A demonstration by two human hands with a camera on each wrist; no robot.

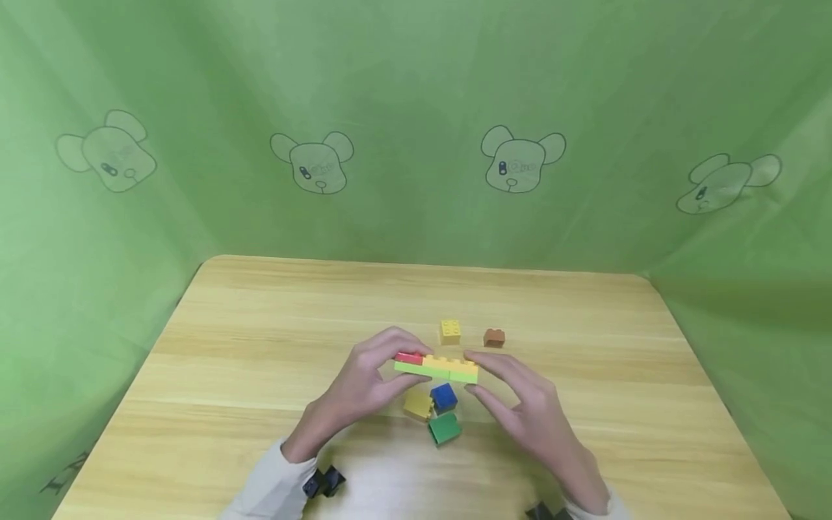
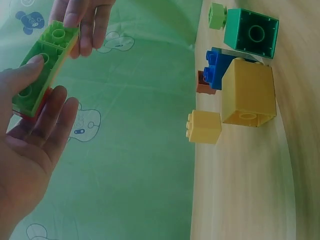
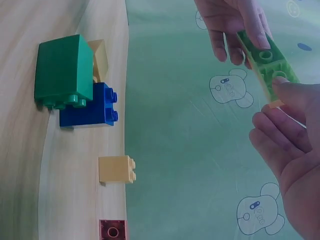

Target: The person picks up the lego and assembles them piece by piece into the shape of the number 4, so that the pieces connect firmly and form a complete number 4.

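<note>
Joined bricks (image 1: 448,366) are pinched by left hand (image 1: 365,379) and right hand (image 1: 534,406). This seems a joining step; the next move probably needs even pressing.

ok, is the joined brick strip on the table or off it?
Off. The left hand and right hand hold the brick strip up; both wrist views show its underside with green cloth behind.

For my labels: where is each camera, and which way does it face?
Head: worn there, facing forward and down at the table; left hand, right hand, sleeves show.
Left wrist: worn there, facing the held bricks; both hands show.
Right wrist: worn there, facing them too; both hands show.
Wrist views share the blue brick.
</note>
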